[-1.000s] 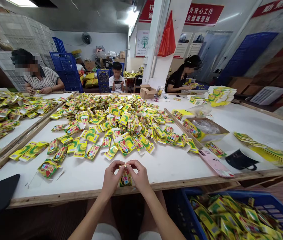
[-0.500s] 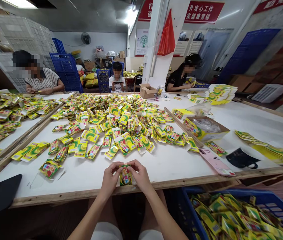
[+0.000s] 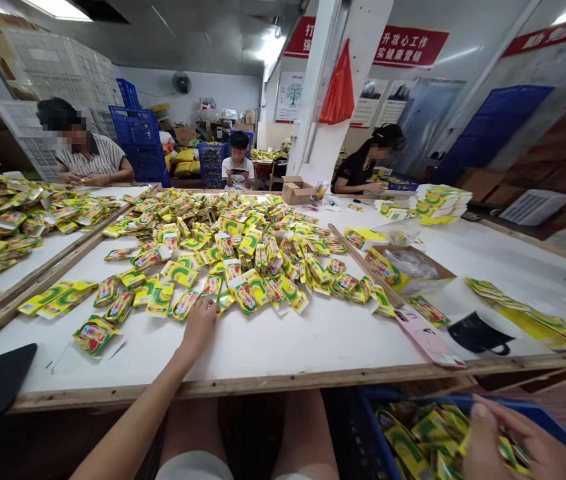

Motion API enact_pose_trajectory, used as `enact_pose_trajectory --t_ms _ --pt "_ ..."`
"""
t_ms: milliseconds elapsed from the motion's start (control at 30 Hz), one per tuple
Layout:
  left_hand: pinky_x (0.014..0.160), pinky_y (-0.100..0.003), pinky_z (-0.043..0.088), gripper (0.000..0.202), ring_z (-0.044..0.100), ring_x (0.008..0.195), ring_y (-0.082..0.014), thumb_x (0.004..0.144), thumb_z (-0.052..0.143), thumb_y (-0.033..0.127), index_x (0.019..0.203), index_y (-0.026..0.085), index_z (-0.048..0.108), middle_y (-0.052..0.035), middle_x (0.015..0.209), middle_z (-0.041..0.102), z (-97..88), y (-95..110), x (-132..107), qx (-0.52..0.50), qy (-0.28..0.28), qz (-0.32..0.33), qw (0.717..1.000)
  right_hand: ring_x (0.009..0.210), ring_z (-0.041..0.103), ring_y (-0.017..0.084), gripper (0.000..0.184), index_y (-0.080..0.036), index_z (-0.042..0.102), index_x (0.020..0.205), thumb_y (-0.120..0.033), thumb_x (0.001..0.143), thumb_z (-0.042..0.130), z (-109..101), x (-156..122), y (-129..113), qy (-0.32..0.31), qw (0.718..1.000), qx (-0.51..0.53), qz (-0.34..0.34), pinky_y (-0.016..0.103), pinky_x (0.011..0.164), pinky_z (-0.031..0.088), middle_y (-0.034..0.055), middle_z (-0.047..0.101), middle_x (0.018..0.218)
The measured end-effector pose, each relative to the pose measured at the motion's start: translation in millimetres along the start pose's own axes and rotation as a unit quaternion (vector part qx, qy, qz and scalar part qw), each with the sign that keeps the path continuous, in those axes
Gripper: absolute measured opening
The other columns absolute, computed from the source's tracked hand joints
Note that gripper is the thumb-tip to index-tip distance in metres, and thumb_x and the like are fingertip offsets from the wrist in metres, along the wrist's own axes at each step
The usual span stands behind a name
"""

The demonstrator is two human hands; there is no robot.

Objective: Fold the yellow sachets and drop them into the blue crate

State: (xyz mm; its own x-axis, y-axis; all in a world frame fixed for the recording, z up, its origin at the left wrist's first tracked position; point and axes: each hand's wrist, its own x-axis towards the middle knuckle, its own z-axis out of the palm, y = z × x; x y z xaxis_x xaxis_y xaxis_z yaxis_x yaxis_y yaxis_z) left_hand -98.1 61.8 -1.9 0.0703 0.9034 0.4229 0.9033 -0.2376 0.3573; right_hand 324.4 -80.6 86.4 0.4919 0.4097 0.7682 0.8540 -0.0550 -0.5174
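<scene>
My left hand [image 3: 201, 325] is at the near edge of a heap of small yellow-green candy boxes [image 3: 250, 240]. Its fingers are curled at the lower end of one small box [image 3: 211, 285], and the fingertips are partly hidden. My right hand [image 3: 523, 440] is low on the right, over a blue plastic basket [image 3: 357, 417] that holds many such boxes [image 3: 413, 440]. The thumb and fingers of this hand stand apart, somewhat blurred, and no box shows between them.
Wooden strips [image 3: 57, 270] divide the white table [image 3: 273, 347]. A dark phone [image 3: 0, 377] lies at left; a pink case [image 3: 430, 340], black mug [image 3: 480, 332], flat cartons [image 3: 533, 310] and open box [image 3: 413, 270] at right. Several people sit beyond.
Both hands were together at the table edge holding one small box. They have parted: the left went forward to the heap, the right went to the basket. That box is no longer between them.
</scene>
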Motion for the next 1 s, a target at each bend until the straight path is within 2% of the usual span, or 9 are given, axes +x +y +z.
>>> enact_pose_trajectory --t_ms 100,200,300,367,467,567,700,900,1000 --pt "0.083 -0.04 0.039 0.021 0.057 0.092 -0.0277 0.083 0.046 0.01 0.082 0.022 0.063 -0.008 0.089 0.066 -21.1 8.4 3.8 -0.012 0.032 0.051 0.998 0.082 0.059 0.027 0.031 -0.017 0.063 0.085 -0.046 0.085 0.052 20.8 -30.4 -25.9 -0.078 0.993 0.093 -0.003 0.044 0.082 0.046 0.0128 0.064 0.086" --pt "0.083 -0.039 0.037 0.021 0.058 0.086 -0.0241 0.087 0.043 0.014 0.087 0.023 0.062 -0.0058 0.087 0.067 -43.9 33.7 2.7 -0.052 0.017 0.086 0.995 0.087 0.059 0.024 0.021 -0.018 0.063 0.088 -0.037 0.088 0.052 59.2 -68.4 -69.0 -0.192 0.954 0.228 -0.003 0.04 0.083 0.047 0.0101 0.064 0.09" --pt "0.081 -0.037 0.039 0.025 0.059 0.081 -0.0213 0.086 0.042 0.011 0.085 0.023 0.064 -0.0042 0.083 0.067 -52.0 61.9 -0.3 -0.114 -0.054 0.112 0.986 0.1 0.058 0.025 0.016 -0.021 0.061 0.099 -0.03 0.086 0.055 95.7 -102.7 -114.9 -0.326 0.877 0.353 -0.004 0.04 0.088 0.047 0.0099 0.064 0.104" --pt "0.082 -0.037 0.041 0.024 0.059 0.082 -0.021 0.085 0.043 0.011 0.081 0.023 0.064 -0.0041 0.082 0.068 -47.6 73.5 -3.3 -0.166 -0.095 0.113 0.975 0.097 0.061 0.023 0.025 -0.023 0.056 0.108 -0.027 0.083 0.059 113.7 -120.2 -138.0 -0.413 0.814 0.408 0.009 0.038 0.085 0.049 0.0083 0.065 0.104" --pt "0.084 -0.037 0.044 0.015 0.06 0.087 -0.0208 0.086 0.048 0.018 0.091 0.022 0.061 -0.0047 0.09 0.066 -34.1 75.7 -11.0 -0.272 -0.066 0.04 0.959 0.077 0.065 0.019 0.029 -0.023 0.047 0.111 -0.025 0.084 0.057 130.9 -134.9 -152.5 -0.478 0.752 0.451 0.053 0.032 0.073 0.053 0.0032 0.067 0.089" --pt "0.086 -0.036 0.048 0.024 0.06 0.098 -0.0205 0.084 0.056 0.028 0.108 0.023 0.051 -0.0065 0.108 0.059 -20.9 67.9 -24.6 -0.401 0.031 -0.067 0.913 0.073 0.065 0.018 0.025 -0.023 0.044 0.107 -0.026 0.085 0.055 140.5 -137.2 -147.1 -0.454 0.756 0.462 0.091 0.031 0.071 0.053 0.0034 0.067 0.088" --pt "0.08 -0.033 0.052 0.031 0.064 0.09 -0.0185 0.084 0.058 0.033 0.111 0.023 0.047 -0.0062 0.107 0.06 -7.4 62.9 -45.9 -0.508 -0.023 -0.097 0.856 0.08 0.065 0.018 0.026 -0.022 0.048 0.11 -0.026 0.084 0.054 146.7 -132.8 -133.9 -0.455 0.759 0.456 0.092 0.03 0.074 0.053 0.0046 0.068 0.093" --pt "0.078 -0.035 0.053 0.024 0.065 0.084 -0.0208 0.084 0.057 0.038 0.098 0.018 0.061 -0.0066 0.092 0.068 3.0 64.2 -53.6 -0.487 -0.074 -0.113 0.863 0.077 0.064 0.018 0.016 -0.022 0.058 0.099 -0.025 0.085 0.051 153.1 -121.5 -132.6 -0.512 0.736 0.44 0.053 0.03 0.073 0.052 0.0022 0.068 0.085" --pt "0.088 -0.038 0.051 0.022 0.062 0.1 -0.0233 0.082 0.059 0.036 0.094 0.018 0.064 -0.0084 0.103 0.066 5.3 65.6 -49.0 -0.48 -0.041 -0.108 0.869 0.081 0.064 0.02 0.011 -0.021 0.061 0.084 -0.028 0.084 0.053 161.5 -116.0 -135.9 -0.489 0.757 0.432 0.035 0.031 0.075 0.052 0.0031 0.067 0.083"
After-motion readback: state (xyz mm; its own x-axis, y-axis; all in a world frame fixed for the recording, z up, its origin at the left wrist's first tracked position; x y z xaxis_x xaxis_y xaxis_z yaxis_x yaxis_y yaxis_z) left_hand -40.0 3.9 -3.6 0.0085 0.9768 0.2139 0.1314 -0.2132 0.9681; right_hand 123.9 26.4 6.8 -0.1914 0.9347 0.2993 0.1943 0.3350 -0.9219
